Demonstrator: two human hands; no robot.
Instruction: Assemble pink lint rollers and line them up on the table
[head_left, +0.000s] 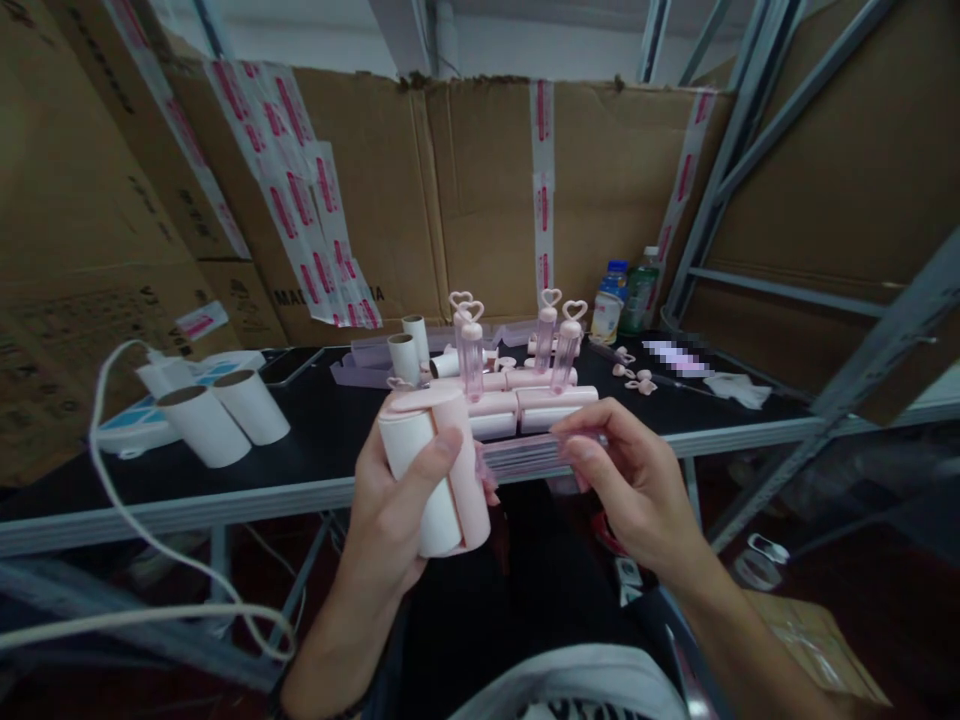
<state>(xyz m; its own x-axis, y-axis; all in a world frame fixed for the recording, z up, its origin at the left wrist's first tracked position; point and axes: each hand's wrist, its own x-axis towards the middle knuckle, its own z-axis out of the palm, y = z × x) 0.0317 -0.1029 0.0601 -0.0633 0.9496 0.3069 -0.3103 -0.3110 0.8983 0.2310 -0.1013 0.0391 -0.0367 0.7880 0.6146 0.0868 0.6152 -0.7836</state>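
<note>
Left hand (pixel 397 510) wrapped around smooth white paper roll (pixel 420 480) seated in glossy pink plastic lint-roller head (pixel 465 470), held above black table (pixel 315 440) edge; right hand (pixel 630 480) fingertips pinching translucent ribbed pink handle (pixel 525 455) beside it.

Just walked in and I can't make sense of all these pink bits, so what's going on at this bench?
A person sits at a black table handling lint-roller parts. The left hand grips a pink roller head with a white paper roll in it. The right hand pinches a clear pinkish handle piece lying sideways against that head. On the table behind stand more rollers with heart-topped handles, loose white rolls to the left, and bottles at the back.
</note>
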